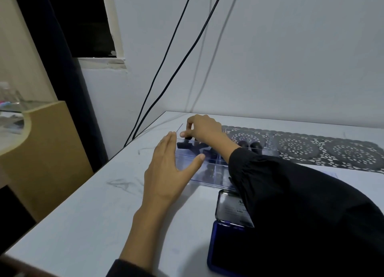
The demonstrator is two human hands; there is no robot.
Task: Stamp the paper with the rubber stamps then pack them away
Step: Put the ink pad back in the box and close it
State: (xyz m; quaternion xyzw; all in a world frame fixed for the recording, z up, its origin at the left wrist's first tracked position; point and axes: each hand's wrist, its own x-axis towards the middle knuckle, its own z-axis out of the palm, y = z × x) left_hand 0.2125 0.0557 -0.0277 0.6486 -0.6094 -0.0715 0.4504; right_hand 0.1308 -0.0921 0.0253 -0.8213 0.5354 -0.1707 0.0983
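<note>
A clear plastic box (207, 182) with little walls inside sits on the white desk (83, 214), near the far left corner. The left hand (169, 168) is flat and loose. Its straight fingers lie along the left side of the box, and its thumb reaches across the top of the box. It grips nothing.

The right hand (204, 129) comes over from the right in a black sleeve (291, 204). Its fingers are curled, and the thumb and a finger pinch the top of a dark stamp (184, 145). That stamp is in the far left part of the box, seen through the clear wall. I cannot tell if its bottom touches the floor of the box.

More dark stamps are in the box. 2 of them have round tops (249, 145) that show just past the right wrist.

A blue ink pad (218, 247) lies open on the desk, just in front of the box. Its shiny lid (228, 206) stands up at the back, and the sleeve hides part of it.

A dark lace mat (297, 146) runs along the desk behind the box and off to the right. 2 black cables (166, 69) hang down the wall and go behind the desk. A brown cupboard (45, 152) stands to the left of the desk.
</note>
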